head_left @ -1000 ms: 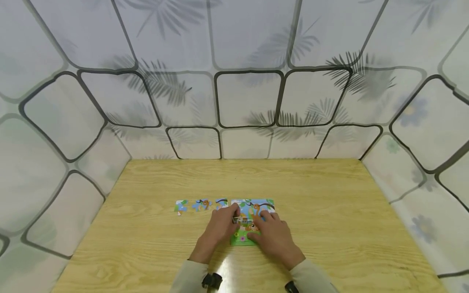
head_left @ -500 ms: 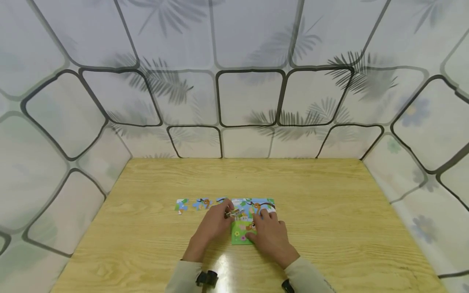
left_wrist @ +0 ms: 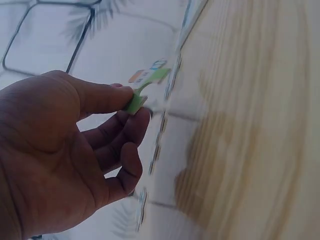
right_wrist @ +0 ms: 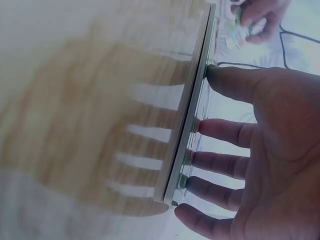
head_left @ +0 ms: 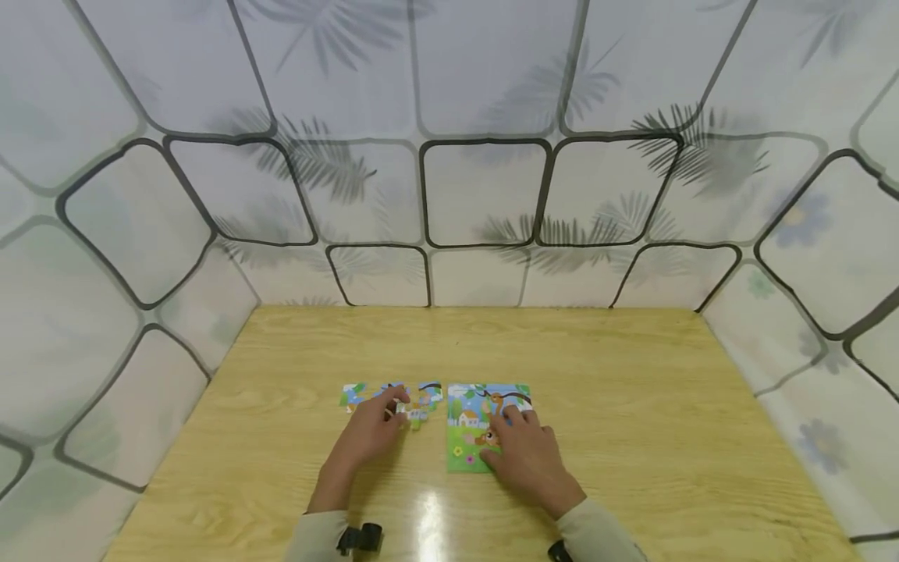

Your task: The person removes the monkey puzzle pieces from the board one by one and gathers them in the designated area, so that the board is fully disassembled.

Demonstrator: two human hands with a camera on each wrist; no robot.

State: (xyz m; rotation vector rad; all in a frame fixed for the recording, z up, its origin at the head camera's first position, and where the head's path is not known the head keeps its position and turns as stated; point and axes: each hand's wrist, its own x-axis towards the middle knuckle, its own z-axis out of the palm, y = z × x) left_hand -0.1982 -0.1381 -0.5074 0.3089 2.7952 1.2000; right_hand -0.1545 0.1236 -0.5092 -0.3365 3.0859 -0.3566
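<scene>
My left hand (head_left: pixel 368 431) pinches a jigsaw piece (head_left: pixel 416 414) between thumb and fingers, held a little left of the puzzle board. In the left wrist view, green and white show on this piece (left_wrist: pixel 140 95), which is tilted above the table. A rectangular jigsaw puzzle (head_left: pixel 460 459), with a house, flowers, animals and blue sky, lies flat on the table. The right hand (head_left: pixel 530 457) rests on its right side and covers part of the picture. In the right wrist view the spread fingertips touch the top of the puzzle board (right_wrist: pixel 187 115).
Left of the puzzle, loose jigsaw pieces lie in a row, among them a left-end piece (head_left: pixel 350 393) and a piece with a dark branch (head_left: pixel 431 388). My left hand partly covers the row. A patterned cloth wall (head_left: pixel 485 195) rises behind the wooden table (head_left: pixel 597 351).
My left hand has lifted a piece from over the puzzle's left side and carried it left towards the loose row. The house area is now uncovered. The right hand has stayed on the puzzle.
</scene>
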